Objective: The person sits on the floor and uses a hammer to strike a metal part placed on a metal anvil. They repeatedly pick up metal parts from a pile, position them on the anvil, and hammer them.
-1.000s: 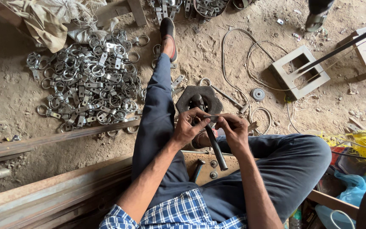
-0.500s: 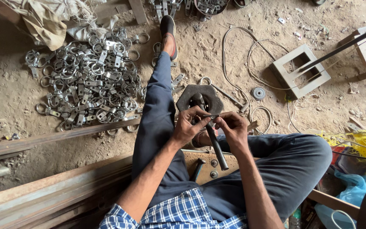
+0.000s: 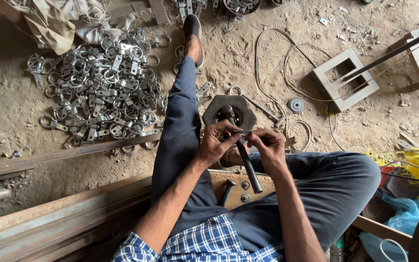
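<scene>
I sit on the ground with one leg stretched out. My left hand (image 3: 217,144) and my right hand (image 3: 266,144) meet over my lap and together pinch a small metal piece (image 3: 242,132) between their fingertips. Just beyond them lies a dark octagonal metal block (image 3: 214,110) with a hole in its middle. A dark metal rod (image 3: 249,170) runs from under my hands back toward my lap. Which hand bears most of the small piece is hard to tell.
A big heap of shiny metal ring clamps (image 3: 98,94) lies to the left. Long steel bars (image 3: 49,157) run along the lower left. A square concrete frame (image 3: 344,80), a loose wire (image 3: 272,48), a small disc (image 3: 296,105) and yellow bags (image 3: 415,165) are on the right.
My hands have stayed over my lap with only slight finger shifts on the small metal piece. Nothing else has visibly moved.
</scene>
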